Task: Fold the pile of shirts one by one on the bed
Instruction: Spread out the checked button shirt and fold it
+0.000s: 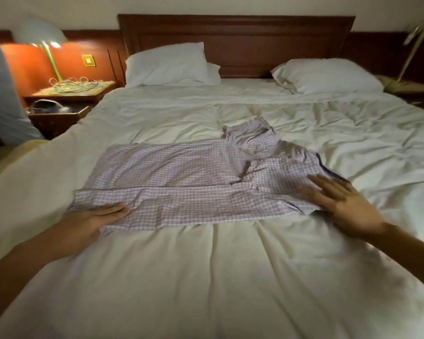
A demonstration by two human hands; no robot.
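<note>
A checked pink-and-white shirt lies spread sideways on the white duvet of the bed, its collar end to the right and one sleeve folded in along the near edge. My left hand lies flat on the shirt's near left corner, with the fabric partly over the thumb side. My right hand rests flat with spread fingers on the shirt's right end near the collar. No other shirts show in this view.
Two white pillows lean at the wooden headboard. A lit lamp and tangled cables sit on the left nightstand. A person in pale clothing stands at the far left.
</note>
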